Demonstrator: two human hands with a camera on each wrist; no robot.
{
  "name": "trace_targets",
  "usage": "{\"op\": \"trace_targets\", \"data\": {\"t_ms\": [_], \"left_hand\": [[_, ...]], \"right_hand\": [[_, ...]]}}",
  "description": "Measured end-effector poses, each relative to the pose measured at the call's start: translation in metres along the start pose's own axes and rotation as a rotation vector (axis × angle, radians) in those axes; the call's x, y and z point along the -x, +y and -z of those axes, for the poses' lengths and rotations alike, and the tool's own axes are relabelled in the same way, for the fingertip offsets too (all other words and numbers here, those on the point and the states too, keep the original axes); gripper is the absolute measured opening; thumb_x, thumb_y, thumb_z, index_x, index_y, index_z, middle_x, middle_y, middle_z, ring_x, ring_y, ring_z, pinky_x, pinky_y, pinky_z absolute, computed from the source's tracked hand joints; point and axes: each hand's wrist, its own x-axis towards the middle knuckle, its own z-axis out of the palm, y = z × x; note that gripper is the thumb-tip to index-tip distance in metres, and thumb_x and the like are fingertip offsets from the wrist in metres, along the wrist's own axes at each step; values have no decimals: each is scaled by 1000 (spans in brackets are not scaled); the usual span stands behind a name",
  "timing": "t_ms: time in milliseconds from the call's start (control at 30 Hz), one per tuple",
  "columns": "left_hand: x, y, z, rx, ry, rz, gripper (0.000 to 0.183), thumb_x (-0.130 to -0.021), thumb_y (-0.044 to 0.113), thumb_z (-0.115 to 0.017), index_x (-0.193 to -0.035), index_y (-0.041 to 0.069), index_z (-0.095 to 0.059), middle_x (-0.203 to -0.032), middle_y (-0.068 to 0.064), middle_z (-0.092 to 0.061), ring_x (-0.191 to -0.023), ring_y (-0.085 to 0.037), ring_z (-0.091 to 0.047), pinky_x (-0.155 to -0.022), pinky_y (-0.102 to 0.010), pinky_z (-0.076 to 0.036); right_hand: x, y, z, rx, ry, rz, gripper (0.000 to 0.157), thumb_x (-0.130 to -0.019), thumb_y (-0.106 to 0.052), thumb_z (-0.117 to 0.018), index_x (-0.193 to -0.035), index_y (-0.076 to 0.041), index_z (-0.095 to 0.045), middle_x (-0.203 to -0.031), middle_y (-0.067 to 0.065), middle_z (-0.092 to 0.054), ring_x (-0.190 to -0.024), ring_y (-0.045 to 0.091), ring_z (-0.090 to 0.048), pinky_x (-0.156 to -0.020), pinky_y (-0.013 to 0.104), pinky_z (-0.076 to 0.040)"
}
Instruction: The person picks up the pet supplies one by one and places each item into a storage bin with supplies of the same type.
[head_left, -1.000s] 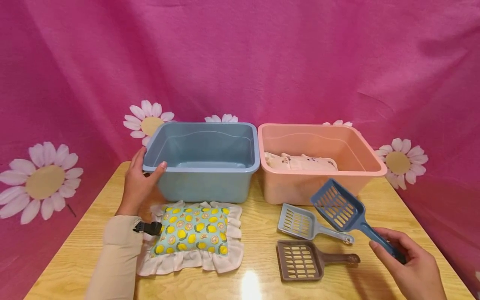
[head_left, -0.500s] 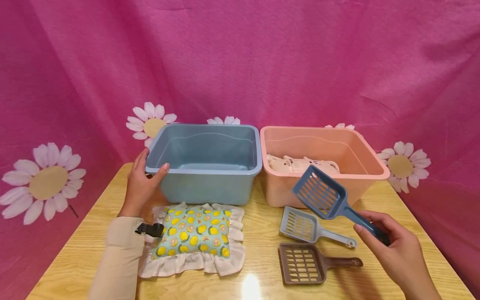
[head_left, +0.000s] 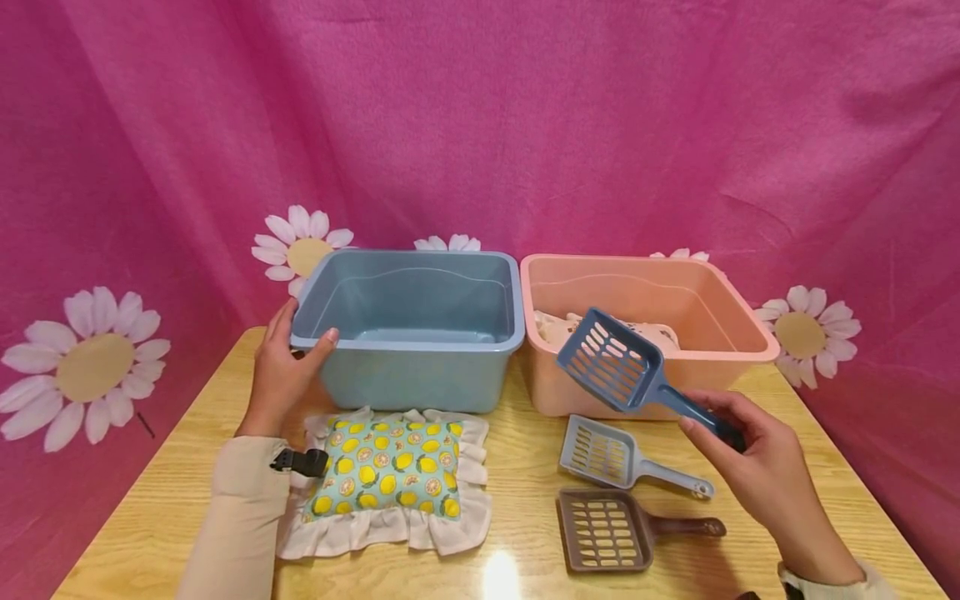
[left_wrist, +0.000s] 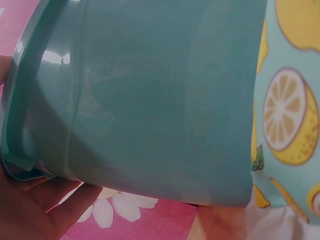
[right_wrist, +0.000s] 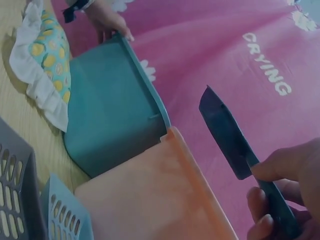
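My right hand grips the handle of a dark blue slotted litter scoop, held in the air before the pink tub. The scoop's head overlaps that tub's front rim in the head view; in the right wrist view the scoop appears side-on. At the left, my left hand holds the front left corner of the blue tub, thumb on the front rim. The left wrist view shows this tub's wall close up, fingers beneath the rim. White printed cloth lies inside the pink tub, partly hidden behind the scoop.
A lemon-print cushion with white ruffles lies before the blue tub. A light grey-blue scoop and a brown scoop lie on the wooden table, front right. A pink daisy curtain hangs behind the tubs.
My right hand has carried the dark blue scoop leftward and slightly up, from beside the pink tub's right front toward its middle. My left hand stays on the blue tub's corner.
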Motion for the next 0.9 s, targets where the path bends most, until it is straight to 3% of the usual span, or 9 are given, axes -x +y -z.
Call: {"op": "trace_targets", "data": {"t_ms": [400,900], "left_hand": [[0,-2,-1,3,17,-3,83,-88,44,-65,-155,19,-22,-156,-8,-26,-134,-39,-36,-98,-62,-39],[0,-3,-3,21,44,1,81,-88,44,-66,-154,21,-25,-156,-6,-28,-134,-37,-37,-99,-61,-38]], "right_hand": [[-21,-7,-12,-1,-14,55,33,-84,-8,-74,-116,-11,-68,-86,-2,-64,-67,11,-53,-54,19,-47],[-45,-18,-26,-19,-33,83,29,-87,-14,-72,-116,-14,-68,-92,2,-63,-73,11,-53,-59,16,-47]]}}
